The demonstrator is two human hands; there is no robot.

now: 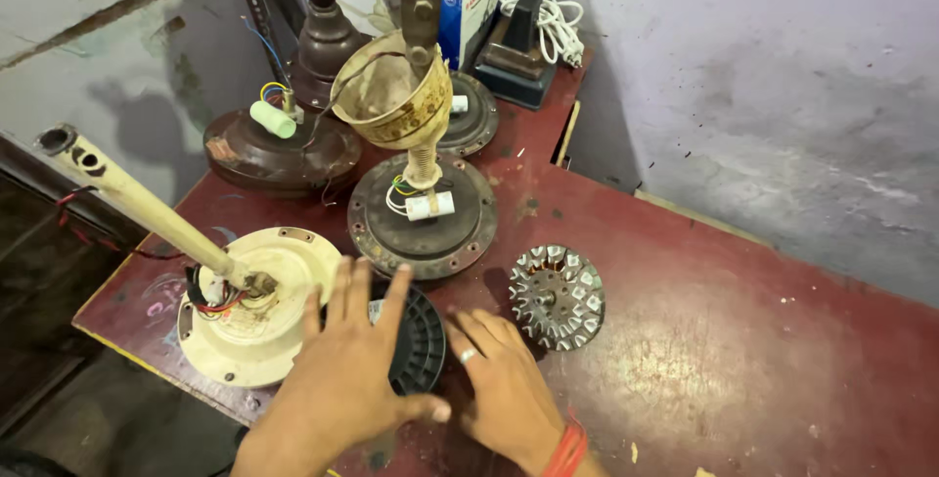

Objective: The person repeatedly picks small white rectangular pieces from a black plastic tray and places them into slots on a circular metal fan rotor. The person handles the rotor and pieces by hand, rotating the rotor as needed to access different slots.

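My left hand point(344, 379) lies flat with fingers spread on a dark round fan motor housing point(423, 345) at the table's near edge. My right hand point(504, 389), with a ring and a red thread at the wrist, rests its fingers against the housing's right side. A bare motor stator with copper windings point(558, 296) lies just right of the hands. A cream fan motor point(256, 306) with a long cream rod point(127, 198) and coloured wires sits to the left of my left hand.
On the red-brown table point(704, 340) stand a brown fan motor with a gold canopy cup point(423, 213), a brown motor with a white capacitor point(279, 144), a black stand with a white cord point(533, 32) and a box. Grey walls close in behind and right.
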